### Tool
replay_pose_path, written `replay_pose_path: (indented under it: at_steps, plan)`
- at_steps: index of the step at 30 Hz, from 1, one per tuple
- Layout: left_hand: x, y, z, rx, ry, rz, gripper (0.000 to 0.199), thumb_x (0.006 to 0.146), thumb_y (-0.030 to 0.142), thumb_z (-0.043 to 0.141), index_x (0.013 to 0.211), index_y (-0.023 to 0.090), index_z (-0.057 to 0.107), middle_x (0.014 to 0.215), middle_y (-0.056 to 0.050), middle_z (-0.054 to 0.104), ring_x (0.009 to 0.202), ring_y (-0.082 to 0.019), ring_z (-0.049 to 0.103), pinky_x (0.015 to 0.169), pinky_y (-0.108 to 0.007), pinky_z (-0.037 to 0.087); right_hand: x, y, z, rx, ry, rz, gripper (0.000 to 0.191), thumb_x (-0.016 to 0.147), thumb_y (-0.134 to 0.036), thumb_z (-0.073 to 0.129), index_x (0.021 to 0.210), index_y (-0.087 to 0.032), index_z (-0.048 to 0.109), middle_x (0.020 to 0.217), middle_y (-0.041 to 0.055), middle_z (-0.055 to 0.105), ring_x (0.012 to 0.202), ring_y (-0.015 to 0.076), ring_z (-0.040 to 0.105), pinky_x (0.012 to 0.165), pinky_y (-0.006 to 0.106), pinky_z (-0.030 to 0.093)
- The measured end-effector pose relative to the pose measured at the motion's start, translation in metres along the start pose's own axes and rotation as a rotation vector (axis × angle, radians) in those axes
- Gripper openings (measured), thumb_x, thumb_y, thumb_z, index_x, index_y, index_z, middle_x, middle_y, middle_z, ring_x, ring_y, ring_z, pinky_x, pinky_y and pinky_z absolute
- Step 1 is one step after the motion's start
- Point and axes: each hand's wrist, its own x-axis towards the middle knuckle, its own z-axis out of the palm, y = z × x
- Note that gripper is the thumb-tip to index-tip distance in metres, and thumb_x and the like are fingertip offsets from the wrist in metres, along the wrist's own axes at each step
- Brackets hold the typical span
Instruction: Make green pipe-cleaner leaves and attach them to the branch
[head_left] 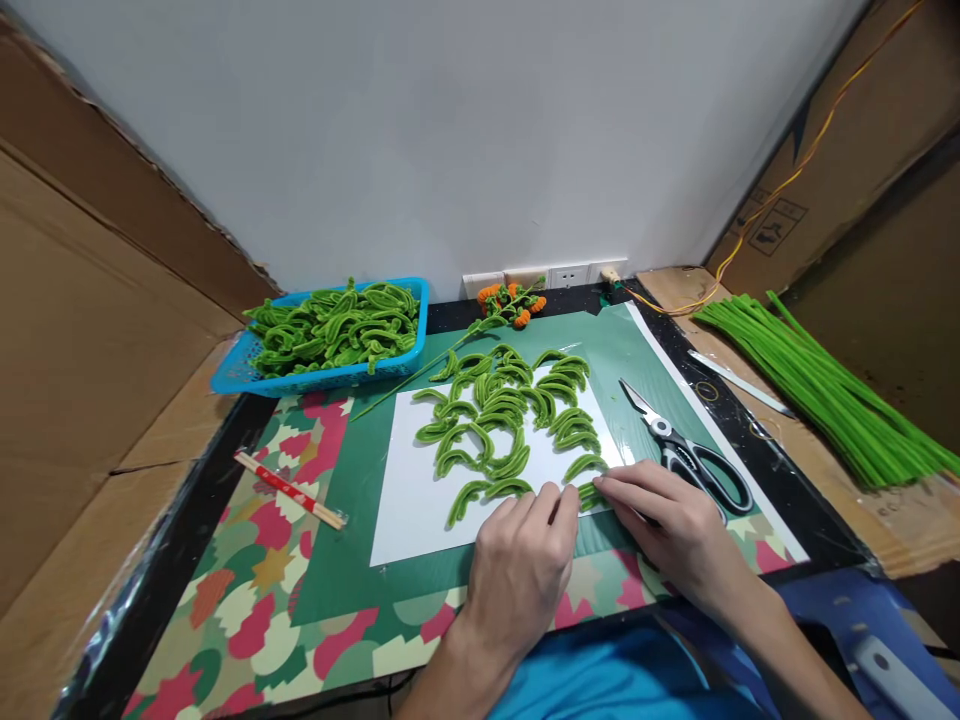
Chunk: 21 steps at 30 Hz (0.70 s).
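Many curved green fuzzy pieces (504,400) lie in loose rows on a white sheet (405,500). At the sheet's lower right, my left hand (525,550) and my right hand (667,520) come close together around a short green fuzzy piece (589,494). The fingers of both hands are bent and pinched on its two ends. Another curved piece (585,466) rests just beyond the fingertips. Black-handled scissors (686,450) lie to the right of my right hand, their blades slightly apart.
A blue basket (427,330) heaped with green pieces stands back left. An orange flower stem (480,325) lies behind the sheet. Wrapped chopsticks (289,490) are on the left; long green stems (825,390) and a white strip (739,382) are on the right.
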Motion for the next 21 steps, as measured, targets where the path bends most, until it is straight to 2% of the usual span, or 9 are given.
replay_pose_path:
  at_steps: [4, 9, 16, 21]
  plan:
    - [-0.0003, 0.0009, -0.0006, -0.02, 0.0, -0.019, 0.009, 0.102, 0.015, 0.063, 0.103, 0.019, 0.071, 0.079, 0.0, 0.065, 0.067, -0.021, 0.06, 0.064, -0.039, 0.039, -0.0004, -0.003, -0.0031, 0.025, -0.052, 0.046, 0.027, 0.102, -0.005, 0.06, 0.121, -0.02, 0.071, 0.109, 0.0097, 0.075, 0.098, 0.0206, 0.074, 0.087, 0.032, 0.064]
    - [-0.0014, 0.0026, -0.0015, -0.045, 0.013, -0.04, 0.015, 0.102, 0.015, 0.062, 0.114, 0.018, 0.071, 0.082, 0.0, 0.067, 0.067, -0.021, 0.061, 0.062, -0.039, 0.042, 0.0007, -0.0094, -0.0091, 0.052, -0.107, 0.11, 0.027, 0.104, -0.011, 0.059, 0.127, -0.022, 0.069, 0.114, 0.0101, 0.074, 0.103, 0.0216, 0.074, 0.09, 0.035, 0.065]
    - [-0.0039, 0.0044, -0.0044, -0.139, -0.011, -0.06, 0.024, 0.096, 0.022, 0.066, 0.12, 0.018, 0.069, 0.09, -0.003, 0.071, 0.071, -0.023, 0.063, 0.065, -0.04, 0.046, -0.0052, -0.0058, -0.008, 0.035, -0.142, 0.073, 0.033, 0.103, -0.014, 0.064, 0.134, -0.023, 0.065, 0.119, 0.0107, 0.073, 0.106, 0.0238, 0.073, 0.091, 0.039, 0.065]
    - [-0.0037, 0.0028, -0.0013, -0.104, 0.006, -0.049, 0.019, 0.099, 0.022, 0.067, 0.117, 0.018, 0.07, 0.087, -0.001, 0.07, 0.069, -0.022, 0.063, 0.064, -0.039, 0.044, -0.0039, -0.0028, -0.0026, 0.008, -0.127, 0.037, 0.029, 0.102, -0.007, 0.061, 0.127, -0.022, 0.067, 0.113, 0.0096, 0.072, 0.101, 0.0231, 0.069, 0.087, 0.038, 0.063]
